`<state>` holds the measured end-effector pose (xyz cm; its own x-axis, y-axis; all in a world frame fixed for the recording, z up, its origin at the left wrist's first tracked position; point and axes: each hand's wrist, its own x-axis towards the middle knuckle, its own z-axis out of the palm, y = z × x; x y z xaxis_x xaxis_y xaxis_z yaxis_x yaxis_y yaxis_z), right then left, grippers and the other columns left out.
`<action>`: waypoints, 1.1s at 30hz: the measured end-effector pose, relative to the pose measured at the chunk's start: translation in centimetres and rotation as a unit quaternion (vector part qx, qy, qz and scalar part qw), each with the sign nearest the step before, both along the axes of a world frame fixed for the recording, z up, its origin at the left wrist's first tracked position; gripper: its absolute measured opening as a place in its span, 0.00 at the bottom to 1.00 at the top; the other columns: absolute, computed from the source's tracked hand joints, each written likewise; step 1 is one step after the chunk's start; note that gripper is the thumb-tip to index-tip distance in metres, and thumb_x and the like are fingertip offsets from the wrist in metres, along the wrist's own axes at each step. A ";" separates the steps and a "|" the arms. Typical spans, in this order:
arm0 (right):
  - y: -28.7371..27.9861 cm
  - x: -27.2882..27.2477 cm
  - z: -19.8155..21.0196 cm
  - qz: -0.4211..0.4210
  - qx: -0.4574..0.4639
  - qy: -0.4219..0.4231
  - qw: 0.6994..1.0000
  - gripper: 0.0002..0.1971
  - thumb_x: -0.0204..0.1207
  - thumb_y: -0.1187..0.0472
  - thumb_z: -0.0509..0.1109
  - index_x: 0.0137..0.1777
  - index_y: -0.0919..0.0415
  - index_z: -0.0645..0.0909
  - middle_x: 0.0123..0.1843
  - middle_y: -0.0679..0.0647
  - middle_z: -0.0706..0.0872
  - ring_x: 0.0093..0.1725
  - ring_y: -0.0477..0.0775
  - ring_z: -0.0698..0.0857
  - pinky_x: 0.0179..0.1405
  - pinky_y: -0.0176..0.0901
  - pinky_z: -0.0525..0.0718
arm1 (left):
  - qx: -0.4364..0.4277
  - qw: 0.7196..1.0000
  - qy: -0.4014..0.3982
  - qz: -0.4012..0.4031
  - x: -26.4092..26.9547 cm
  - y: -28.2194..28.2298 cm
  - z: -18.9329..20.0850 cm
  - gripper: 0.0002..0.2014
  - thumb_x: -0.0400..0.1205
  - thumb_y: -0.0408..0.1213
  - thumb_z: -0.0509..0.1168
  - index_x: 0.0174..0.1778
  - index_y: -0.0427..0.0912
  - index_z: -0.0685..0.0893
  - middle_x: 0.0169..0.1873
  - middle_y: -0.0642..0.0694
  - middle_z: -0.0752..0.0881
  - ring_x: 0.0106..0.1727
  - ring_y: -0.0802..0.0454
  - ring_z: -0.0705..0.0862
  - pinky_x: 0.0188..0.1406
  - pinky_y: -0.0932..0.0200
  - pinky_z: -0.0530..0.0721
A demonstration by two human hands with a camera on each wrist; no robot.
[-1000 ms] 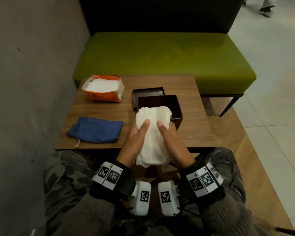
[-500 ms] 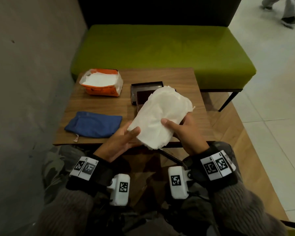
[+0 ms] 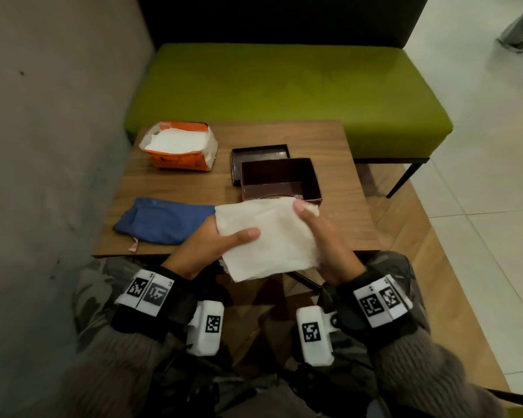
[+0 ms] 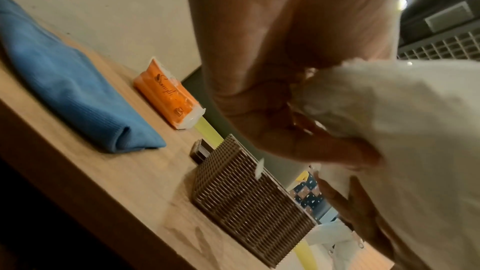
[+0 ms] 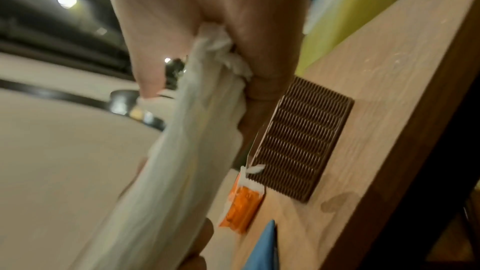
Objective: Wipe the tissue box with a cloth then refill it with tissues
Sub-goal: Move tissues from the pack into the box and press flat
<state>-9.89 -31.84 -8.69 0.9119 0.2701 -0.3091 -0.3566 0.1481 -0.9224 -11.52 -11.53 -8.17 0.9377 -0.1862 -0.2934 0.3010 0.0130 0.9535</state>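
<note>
A white stack of tissues (image 3: 269,236) lies flat between both hands above the table's near edge. My left hand (image 3: 212,245) grips its left side, thumb on top. My right hand (image 3: 320,236) grips its right side, thumb on the far corner. Just beyond stands the dark brown tissue box (image 3: 280,181), open and empty, ribbed on the outside (image 4: 246,198) (image 5: 301,147). Its lid (image 3: 260,153) lies behind it. A folded blue cloth (image 3: 163,220) (image 4: 67,89) rests on the table to the left. The wrist views show the tissues (image 4: 402,151) (image 5: 182,161) pinched in my fingers.
An opened orange tissue pack (image 3: 180,149) with white tissues sits at the wooden table's (image 3: 338,212) far left. A green bench (image 3: 284,95) stands behind the table, a grey wall on the left. Tiled floor lies to the right, where a person's leg (image 3: 517,28) shows.
The tissue stack has turned from hanging upright in front of the box to lying flat and crosswise, drawn back toward me. The box's open inside shows again.
</note>
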 end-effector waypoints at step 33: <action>-1.9 13.2 0.6 0.117 -0.534 -0.257 0.797 0.34 0.77 0.69 0.66 0.81 0.57 0.57 0.72 0.61 0.75 0.62 0.62 0.81 0.61 0.53 0.79 | 0.533 0.833 -0.140 -0.040 13.4 -1.7 -1.7 0.25 0.75 0.44 0.66 0.68 0.51 0.70 0.56 0.44 0.83 0.63 0.41 0.76 0.66 0.43 0.71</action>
